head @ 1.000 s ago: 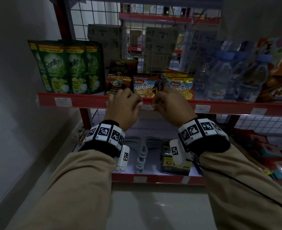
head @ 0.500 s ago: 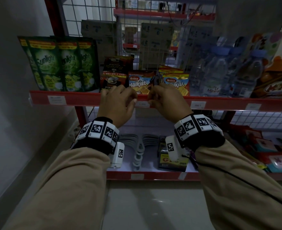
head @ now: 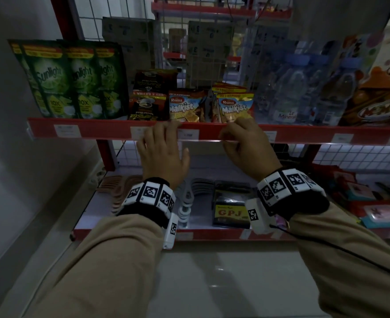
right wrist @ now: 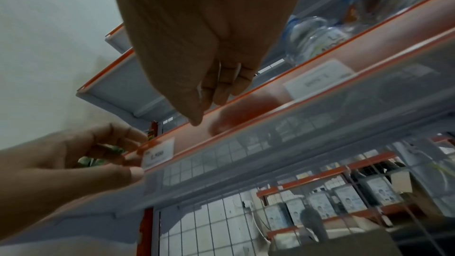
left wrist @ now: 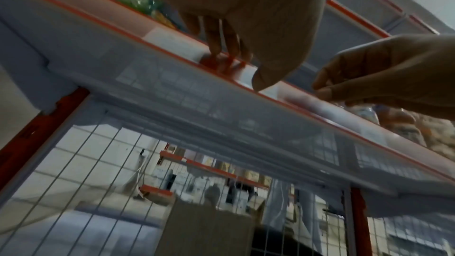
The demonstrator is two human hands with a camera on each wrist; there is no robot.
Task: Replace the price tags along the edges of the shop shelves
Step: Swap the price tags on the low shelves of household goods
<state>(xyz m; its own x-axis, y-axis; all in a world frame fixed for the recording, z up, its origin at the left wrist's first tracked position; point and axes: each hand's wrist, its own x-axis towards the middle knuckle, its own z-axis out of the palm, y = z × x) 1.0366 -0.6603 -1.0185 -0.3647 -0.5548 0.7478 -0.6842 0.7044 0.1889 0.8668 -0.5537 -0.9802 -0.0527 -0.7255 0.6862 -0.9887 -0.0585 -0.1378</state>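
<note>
A red shelf-edge rail (head: pixel 212 134) with a clear cover strip (right wrist: pixel 246 124) carries white price tags. One price tag (head: pixel 188 135) sits between my hands, and it also shows in the right wrist view as a white tag (right wrist: pixel 158 153). My left hand (head: pixel 166 134) pinches the strip just left of that tag, fingers over the top edge and thumb (right wrist: pixel 133 172) under it. My right hand (head: pixel 229 131) grips the strip to the tag's right, its fingers (right wrist: pixel 221 89) curled over the top. More tags (head: pixel 66 130) sit along the rail.
Above the rail stand green Sunlight pouches (head: pixel 74 81), Malkist packs (head: pixel 234 107) and water bottles (head: pixel 290 88). The lower shelf (head: pixel 212 234) holds hangers (head: pixel 185 203) and a GPJ pack (head: pixel 230 210). A wall runs along the left and a wire grid backs the shelves.
My hands were close together at the middle tag. They have since slid apart along the rail, uncovering the tag between them.
</note>
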